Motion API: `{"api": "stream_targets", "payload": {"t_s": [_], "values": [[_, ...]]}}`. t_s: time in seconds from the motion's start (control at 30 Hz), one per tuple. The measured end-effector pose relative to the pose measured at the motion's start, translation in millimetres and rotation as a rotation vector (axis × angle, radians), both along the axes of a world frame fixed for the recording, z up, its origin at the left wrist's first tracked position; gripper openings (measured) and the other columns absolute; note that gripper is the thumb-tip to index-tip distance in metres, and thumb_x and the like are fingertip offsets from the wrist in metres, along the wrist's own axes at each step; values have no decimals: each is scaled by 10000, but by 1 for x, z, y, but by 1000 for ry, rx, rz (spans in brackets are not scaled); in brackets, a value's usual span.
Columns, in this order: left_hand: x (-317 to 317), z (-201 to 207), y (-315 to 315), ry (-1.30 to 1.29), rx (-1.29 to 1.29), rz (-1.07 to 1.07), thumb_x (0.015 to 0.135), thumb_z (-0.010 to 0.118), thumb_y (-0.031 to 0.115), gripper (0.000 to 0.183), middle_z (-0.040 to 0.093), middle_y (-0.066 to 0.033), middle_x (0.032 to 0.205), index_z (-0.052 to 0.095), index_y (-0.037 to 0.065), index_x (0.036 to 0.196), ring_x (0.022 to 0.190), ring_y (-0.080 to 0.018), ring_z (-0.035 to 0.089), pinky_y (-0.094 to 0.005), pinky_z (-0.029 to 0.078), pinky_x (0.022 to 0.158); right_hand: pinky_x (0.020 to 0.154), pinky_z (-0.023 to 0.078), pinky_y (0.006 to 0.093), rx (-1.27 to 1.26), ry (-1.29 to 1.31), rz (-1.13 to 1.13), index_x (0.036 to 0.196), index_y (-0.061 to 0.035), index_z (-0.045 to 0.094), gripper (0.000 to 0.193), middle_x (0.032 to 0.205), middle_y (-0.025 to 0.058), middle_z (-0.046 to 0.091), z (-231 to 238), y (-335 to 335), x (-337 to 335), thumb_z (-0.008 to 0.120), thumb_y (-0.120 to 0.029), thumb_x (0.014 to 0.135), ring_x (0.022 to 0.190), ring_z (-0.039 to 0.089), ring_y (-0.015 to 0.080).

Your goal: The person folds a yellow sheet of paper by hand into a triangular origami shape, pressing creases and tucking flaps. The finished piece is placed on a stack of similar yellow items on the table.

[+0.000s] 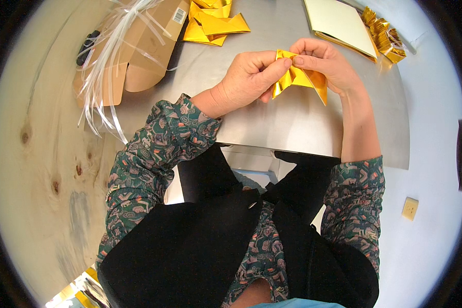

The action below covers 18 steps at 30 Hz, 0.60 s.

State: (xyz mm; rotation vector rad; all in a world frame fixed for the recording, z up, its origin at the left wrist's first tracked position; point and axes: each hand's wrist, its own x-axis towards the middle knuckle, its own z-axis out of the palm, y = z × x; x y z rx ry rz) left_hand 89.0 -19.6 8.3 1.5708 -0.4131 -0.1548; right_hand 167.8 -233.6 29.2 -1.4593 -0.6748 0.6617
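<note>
A small piece of shiny gold foil paper (313,82), creased and partly folded, is held up above the metal table. My left hand (249,77) pinches its left side between thumb and fingers. My right hand (326,62) grips the top edge near the middle, its thumb almost touching the left thumb. The paper's lower right corner hangs free as a point. Some of the fingers behind the paper are hidden. Beyond my left hand lies a loose pile of folded gold paper pieces (213,24).
A grey metal table (282,123) curves before me. At the left stands an open cardboard box (149,51) with white ribbon strips (108,61) draped over it. Far right are a stack of cream-backed gold sheets (339,25) and pleated gold pieces (384,37). A wall outlet (410,209) is at right.
</note>
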Motion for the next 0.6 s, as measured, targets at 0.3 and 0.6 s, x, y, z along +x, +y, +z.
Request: {"api": "stream_targets", "payload": {"t_s": [0.3,0.6], "values": [[0,-1,0,14,27,2,1066,524,282,299,625,35,717,677,35,997,480,-5,506,-154,393,444,723,504,187,19,15,31,1021,-53,699,186,902,-14,679,-7,-1,5,727,-212,931,812,627,54],[1,-3,-2,106,-53,-52,1058,548,327,316,598,31,692,660,44,972,477,-12,512,-151,396,439,766,525,196,43,48,1,1051,-40,696,211,942,6,687,-8,-4,7,718,-216,937,855,644,68]]}}
